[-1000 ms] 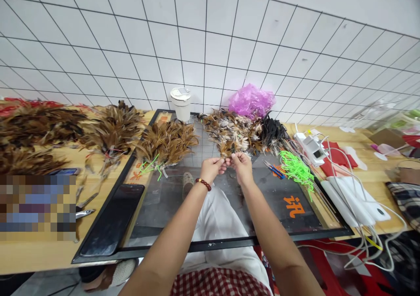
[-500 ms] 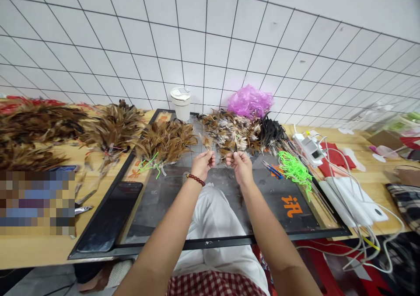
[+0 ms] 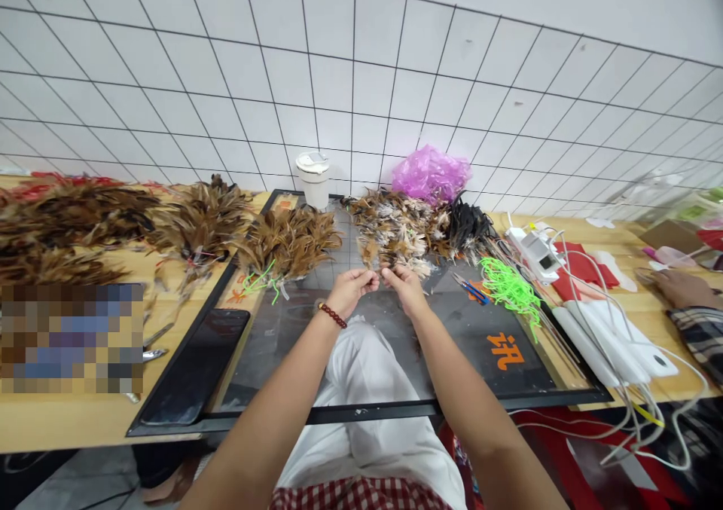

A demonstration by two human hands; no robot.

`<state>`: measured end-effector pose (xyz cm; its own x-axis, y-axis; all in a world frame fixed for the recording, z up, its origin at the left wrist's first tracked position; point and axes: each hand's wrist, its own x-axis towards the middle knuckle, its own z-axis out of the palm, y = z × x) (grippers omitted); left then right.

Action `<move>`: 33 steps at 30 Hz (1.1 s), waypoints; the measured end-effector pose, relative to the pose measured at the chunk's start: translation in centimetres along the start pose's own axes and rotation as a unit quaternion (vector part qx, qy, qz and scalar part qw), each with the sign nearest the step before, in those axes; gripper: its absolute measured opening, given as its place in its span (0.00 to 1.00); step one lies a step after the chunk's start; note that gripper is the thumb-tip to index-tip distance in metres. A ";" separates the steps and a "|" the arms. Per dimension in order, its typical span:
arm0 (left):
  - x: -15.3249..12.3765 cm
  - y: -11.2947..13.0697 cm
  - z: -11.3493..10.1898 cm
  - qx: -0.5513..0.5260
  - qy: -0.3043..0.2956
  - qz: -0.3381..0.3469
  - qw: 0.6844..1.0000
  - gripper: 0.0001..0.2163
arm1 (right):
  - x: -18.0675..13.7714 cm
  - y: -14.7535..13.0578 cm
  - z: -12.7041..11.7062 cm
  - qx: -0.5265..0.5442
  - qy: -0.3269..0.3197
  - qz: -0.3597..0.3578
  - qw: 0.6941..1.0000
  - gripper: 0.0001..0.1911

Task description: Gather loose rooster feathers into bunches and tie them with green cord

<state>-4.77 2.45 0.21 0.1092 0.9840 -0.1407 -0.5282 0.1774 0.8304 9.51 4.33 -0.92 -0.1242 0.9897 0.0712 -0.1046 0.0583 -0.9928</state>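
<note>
My left hand (image 3: pixel 351 293), wearing a beaded bracelet (image 3: pixel 332 314), is closed in a pinch, with a small brown feather (image 3: pixel 368 252) rising from its fingertips. Close beside it, my right hand (image 3: pixel 404 287) is pinched too, its fingertips almost meeting the left ones; what it grips is too small to make out. Just beyond both hands lies a loose pile of brown and pale feathers (image 3: pixel 398 224). A bundle of brown feathers (image 3: pixel 291 242) with green ties sits to the left, and black feathers (image 3: pixel 470 227) lie to the right.
Blue-handled scissors (image 3: pixel 471 288) and green strings (image 3: pixel 511 291) lie right of my hands. A white lidded cup (image 3: pixel 313 180) and a pink plastic bag (image 3: pixel 432 173) stand by the wall. A black phone (image 3: pixel 195 367) is at left; cables and another person's hand (image 3: pixel 686 290) are at right.
My hands have come together from slightly apart, the right moving left and the left slightly right. Another person's hand has appeared at the far right.
</note>
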 end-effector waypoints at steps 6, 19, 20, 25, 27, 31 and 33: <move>-0.1 -0.4 0.0 0.030 -0.019 0.001 0.999 0.10 | 0.4 0.7 -0.1 -0.014 0.091 -0.029 0.995 0.20; -1.1 -0.3 0.4 0.038 0.037 -0.025 0.998 0.07 | -0.2 -0.1 0.2 -0.069 0.008 -0.077 0.995 0.19; -1.1 -0.3 0.4 0.043 0.036 -0.029 0.998 0.07 | -0.2 -0.2 0.2 -0.079 0.011 -0.081 0.994 0.20; -1.1 -0.4 0.3 0.070 0.029 -0.025 0.997 0.09 | -0.3 -0.4 0.4 -0.092 0.014 -0.086 0.992 0.22; -1.1 -0.5 0.4 0.078 0.030 -0.018 0.996 0.09 | -0.3 -0.5 0.4 -0.075 0.014 -0.081 0.994 0.23; -1.2 -0.4 0.5 0.086 0.041 -0.023 0.995 0.08 | -0.1 -0.6 0.0 -0.013 0.038 -0.068 0.997 0.23; -1.2 -0.2 0.5 0.066 0.060 -0.013 0.996 0.07 | 0.0 -0.7 -0.3 -0.003 0.046 -0.067 0.997 0.23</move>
<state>-4.40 1.24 0.45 0.0159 0.9756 -0.2192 -0.4102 0.2063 0.8884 9.86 4.30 -0.24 -0.0186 0.9807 0.1945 -0.1091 0.1914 -0.9754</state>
